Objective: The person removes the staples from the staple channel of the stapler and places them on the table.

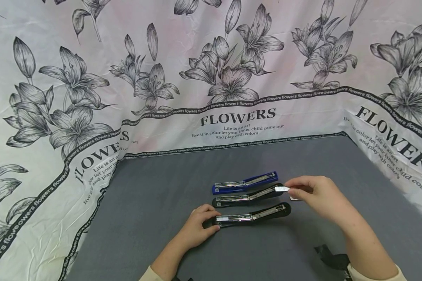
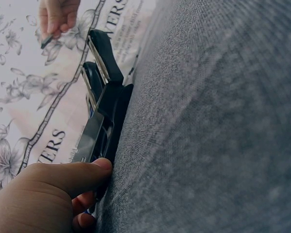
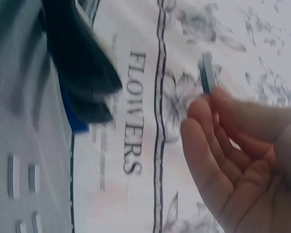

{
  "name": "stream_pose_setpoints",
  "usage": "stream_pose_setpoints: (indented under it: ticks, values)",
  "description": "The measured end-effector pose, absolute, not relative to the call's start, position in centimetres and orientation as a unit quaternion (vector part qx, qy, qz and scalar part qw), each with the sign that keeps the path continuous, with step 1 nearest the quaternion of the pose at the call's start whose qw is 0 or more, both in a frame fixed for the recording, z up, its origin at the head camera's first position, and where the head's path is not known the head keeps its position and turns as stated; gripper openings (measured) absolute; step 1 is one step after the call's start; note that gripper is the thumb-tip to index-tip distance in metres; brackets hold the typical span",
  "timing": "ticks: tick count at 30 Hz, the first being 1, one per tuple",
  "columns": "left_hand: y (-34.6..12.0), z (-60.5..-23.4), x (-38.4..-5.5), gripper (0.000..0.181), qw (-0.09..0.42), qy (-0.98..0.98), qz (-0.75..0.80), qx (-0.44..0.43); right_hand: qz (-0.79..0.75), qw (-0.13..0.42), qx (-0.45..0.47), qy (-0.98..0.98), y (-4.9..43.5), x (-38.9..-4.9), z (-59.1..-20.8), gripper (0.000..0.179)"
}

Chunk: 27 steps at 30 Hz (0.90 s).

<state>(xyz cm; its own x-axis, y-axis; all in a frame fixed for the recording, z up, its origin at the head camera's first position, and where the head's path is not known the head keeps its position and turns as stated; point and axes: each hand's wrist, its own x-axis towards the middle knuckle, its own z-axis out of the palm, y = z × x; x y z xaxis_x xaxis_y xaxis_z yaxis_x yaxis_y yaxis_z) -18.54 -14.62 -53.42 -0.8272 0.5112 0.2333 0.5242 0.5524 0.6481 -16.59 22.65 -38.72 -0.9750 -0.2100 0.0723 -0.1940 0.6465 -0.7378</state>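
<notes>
Three opened staplers lie side by side: a blue one (image 1: pixel 228 188) farthest away, a black one (image 1: pixel 232 200) in the middle and another black one (image 1: pixel 237 219) nearest. My left hand (image 1: pixel 198 225) grips the left end of the nearest stapler, thumb on the near side and fingers on the far side. In the left wrist view, that stapler's raised upper arm (image 2: pixel 106 58) angles away from its base. My right hand (image 1: pixel 318 193) pinches a short strip of staples (image 1: pixel 281 189) between thumb and fingertips. The strip (image 3: pixel 207 73) sticks out past the fingers and overlaps the middle stapler's right end in the head view.
Several more staple strips (image 3: pixel 12 175) lie on the grey tabletop (image 1: pixel 154 195), partly hidden behind my right hand in the head view. A white flower-printed cloth (image 1: pixel 232 82) hangs along the back and sides. A black strap (image 1: pixel 332 257) hangs by the right wrist.
</notes>
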Motion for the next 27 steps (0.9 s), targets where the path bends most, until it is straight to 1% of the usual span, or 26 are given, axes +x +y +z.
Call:
stream_pose_setpoints:
  ticks: [4, 10, 14, 22, 27]
  values:
    - [-14.6, -53.5, -18.5, 0.033, 0.010, -0.881, -0.371, -0.294, -0.391, 0.030, -0.125, 0.911, 24.0, -17.0, -38.8, 0.026]
    - [-14.6, -53.6, -18.5, 0.033, 0.008, -0.882, -0.370, -0.292, -0.365, 0.049, -0.145, 0.918, 26.1, -17.6, -39.5, 0.017]
    - [-14.6, -53.6, -18.5, 0.033, 0.007, -0.882, -0.370, -0.291, -0.360, 0.077, -0.156, 0.917, 27.5, -18.1, -40.3, 0.017]
    - [-14.7, -53.7, -18.6, 0.033, 0.011, -0.880, -0.371, -0.297, -0.376, 0.156, -0.148, 0.901, 29.1, -19.4, -42.4, 0.014]
    - [-14.7, -53.8, -18.7, 0.032, 0.017, -0.879, -0.369, -0.301, -0.393, 0.183, -0.152, 0.888, 29.2, -20.0, -43.8, 0.009]
